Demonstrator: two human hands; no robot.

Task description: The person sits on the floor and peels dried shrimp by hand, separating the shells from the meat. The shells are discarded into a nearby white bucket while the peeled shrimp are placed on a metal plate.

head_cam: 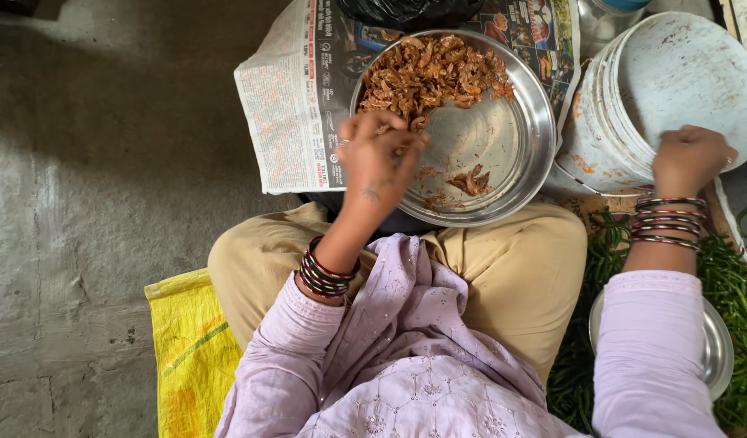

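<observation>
Left hand [379, 158] fingers pinched together on dried shrimp bits, pile [428, 71] just beyond in steel plate [526, 146]; light, brittle, pinch gently. Right hand [691, 158] rests closed on white bucket [673, 81].

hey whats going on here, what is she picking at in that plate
A person sitting cross-legged on the floor works over a round steel plate resting on a newspaper. The left hand reaches into the plate beside a heap of small brown dried pieces, fingertips pinched together. The right hand rests on the lid of a white plastic bucket. Green chillies lie at the person's right.
</observation>
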